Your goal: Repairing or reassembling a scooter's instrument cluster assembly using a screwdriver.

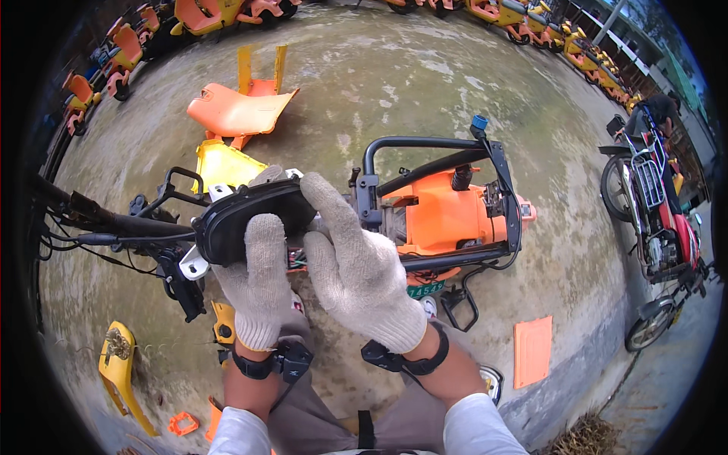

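Hard concrete ground (425, 83), mottled and rough, could crack anything dropped. Inward of its right edge, a bare-framed scooter (444, 212) of round black tubing and smooth orange plastic could shift if leaned on. Above its front, the left hand (262, 284) and right hand (364, 280), in fuzzy pale knit gloves, grasp a rounded black casing (265, 206), right fingers at its end; slick plastic might slip. A thin black cable (152, 238) could snag.

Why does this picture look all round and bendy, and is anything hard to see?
Head view: the fisheye lens bends straight edges and leaves black corners; daylight brightens the ground, but the black housing shows little surface detail.
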Action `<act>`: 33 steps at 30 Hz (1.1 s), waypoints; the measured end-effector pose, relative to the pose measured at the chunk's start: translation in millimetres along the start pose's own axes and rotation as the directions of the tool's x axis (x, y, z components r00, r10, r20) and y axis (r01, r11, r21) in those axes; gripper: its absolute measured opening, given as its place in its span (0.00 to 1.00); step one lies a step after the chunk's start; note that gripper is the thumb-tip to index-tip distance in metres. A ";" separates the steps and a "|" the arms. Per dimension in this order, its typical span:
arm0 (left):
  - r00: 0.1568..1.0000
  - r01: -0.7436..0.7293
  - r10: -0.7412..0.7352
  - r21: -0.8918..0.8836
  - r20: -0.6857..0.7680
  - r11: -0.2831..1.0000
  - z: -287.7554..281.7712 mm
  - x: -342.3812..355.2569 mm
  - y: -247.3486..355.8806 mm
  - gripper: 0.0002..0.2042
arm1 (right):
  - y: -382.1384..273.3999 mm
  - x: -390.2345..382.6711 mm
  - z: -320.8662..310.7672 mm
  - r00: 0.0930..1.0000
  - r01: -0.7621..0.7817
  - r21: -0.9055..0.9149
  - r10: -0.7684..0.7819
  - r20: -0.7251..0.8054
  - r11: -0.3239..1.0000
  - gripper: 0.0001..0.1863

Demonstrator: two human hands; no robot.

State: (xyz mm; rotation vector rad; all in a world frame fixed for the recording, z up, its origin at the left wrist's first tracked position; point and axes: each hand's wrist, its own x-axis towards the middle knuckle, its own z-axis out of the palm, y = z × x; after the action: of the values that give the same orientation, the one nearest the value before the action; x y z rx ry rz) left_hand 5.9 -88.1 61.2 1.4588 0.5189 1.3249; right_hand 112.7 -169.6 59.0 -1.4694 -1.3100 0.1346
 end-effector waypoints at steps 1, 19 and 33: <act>1.000 -0.007 0.007 0.043 -0.003 0.999 -1.4 0.1 -1.2 0.21 | 1.0 -1.2 2.6 1.000 -0.015 0.042 0.015 -0.013 0.999 0.31; 0.986 -0.164 0.152 0.307 0.063 0.937 -6.3 -9.7 -30.6 0.26 | 20.3 -1.1 29.2 0.909 -0.293 0.721 0.417 0.006 0.628 0.26; 0.998 0.054 -0.054 0.012 -0.022 0.998 -16.9 17.4 -9.3 0.25 | -61.0 -239.9 -173.7 0.046 0.087 0.419 0.417 -0.908 0.904 0.26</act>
State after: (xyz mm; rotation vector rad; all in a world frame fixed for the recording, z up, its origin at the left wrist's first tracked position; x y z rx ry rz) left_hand -1.3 -63.4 58.0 1.4318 0.5779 1.2987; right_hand 101.7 -471.3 41.9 -0.9117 0.1508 -0.4506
